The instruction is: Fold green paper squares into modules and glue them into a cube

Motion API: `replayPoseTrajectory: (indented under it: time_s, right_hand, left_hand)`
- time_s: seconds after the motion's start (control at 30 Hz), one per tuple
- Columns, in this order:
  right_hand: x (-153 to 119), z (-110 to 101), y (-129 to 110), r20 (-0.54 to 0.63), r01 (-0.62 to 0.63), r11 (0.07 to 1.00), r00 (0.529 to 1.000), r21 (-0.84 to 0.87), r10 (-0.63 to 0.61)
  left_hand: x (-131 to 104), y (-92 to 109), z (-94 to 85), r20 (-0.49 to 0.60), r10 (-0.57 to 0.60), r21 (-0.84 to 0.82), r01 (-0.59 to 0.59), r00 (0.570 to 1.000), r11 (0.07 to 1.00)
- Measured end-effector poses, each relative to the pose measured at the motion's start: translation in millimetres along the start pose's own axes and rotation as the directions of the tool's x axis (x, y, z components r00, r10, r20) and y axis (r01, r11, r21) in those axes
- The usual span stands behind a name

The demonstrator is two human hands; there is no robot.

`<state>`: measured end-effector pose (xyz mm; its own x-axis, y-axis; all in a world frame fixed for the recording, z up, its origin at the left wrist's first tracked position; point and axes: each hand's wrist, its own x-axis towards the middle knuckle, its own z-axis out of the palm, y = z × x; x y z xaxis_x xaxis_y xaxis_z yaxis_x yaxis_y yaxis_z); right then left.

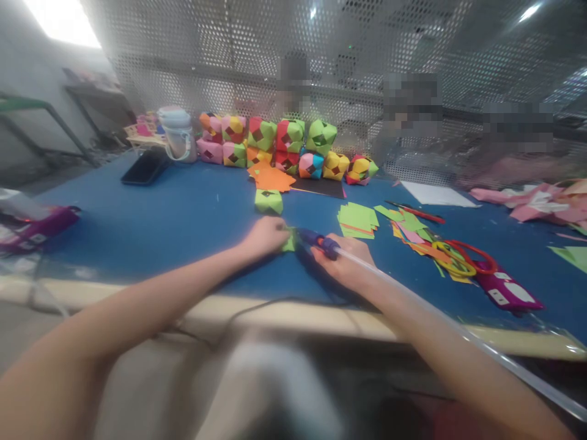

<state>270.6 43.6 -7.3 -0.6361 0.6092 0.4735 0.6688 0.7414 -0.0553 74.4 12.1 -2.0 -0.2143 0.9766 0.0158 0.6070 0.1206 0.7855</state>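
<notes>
My left hand (266,235) is closed on a small piece of green folded paper (290,239) just over the blue tabletop. In my right hand (347,261) is a dark blue glue gun (326,245), its nozzle pointing left at the green paper. A long clear glue stick (413,294) trails from the back of the gun along my right forearm. Just beyond my left hand sits a green folded paper shape (268,201). A stack of green paper squares (358,219), with some orange below, lies past my right hand. Blur hides the finer folds.
Colourful folded paper cubes (261,134) stand in two rows at the back, before a perforated metal screen. Orange paper (271,177), scissors (422,212), scraps, yellow and red loops (458,260) and a purple case (507,288) lie around. A phone (145,166) and jug (178,131) are left.
</notes>
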Motion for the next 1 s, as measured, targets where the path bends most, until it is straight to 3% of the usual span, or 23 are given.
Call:
replayPoseTrajectory:
  time_s: [0.4,0.6,0.77,1.0]
  right_hand:
    - [0,-4,-2,0.049,-0.029,0.999,0.998,0.016,0.029]
    - [0,-6,-1,0.104,-0.108,0.994,0.989,0.02,0.105]
    - [1,-5,0,0.073,-0.079,0.994,0.995,0.071,0.073]
    - [2,-7,-2,0.118,-0.104,0.994,0.988,0.044,0.098]
  left_hand:
    - [2,-4,0.9,-0.004,0.015,-0.012,-0.015,1.0,1.0]
    - [6,-9,2.2,-0.003,0.016,-0.032,-0.016,1.0,0.999]
    - [8,-11,3.1,0.003,0.01,-0.041,-0.01,1.0,0.999]
    - [5,-7,1.7,0.006,0.016,-0.038,-0.016,1.0,0.999]
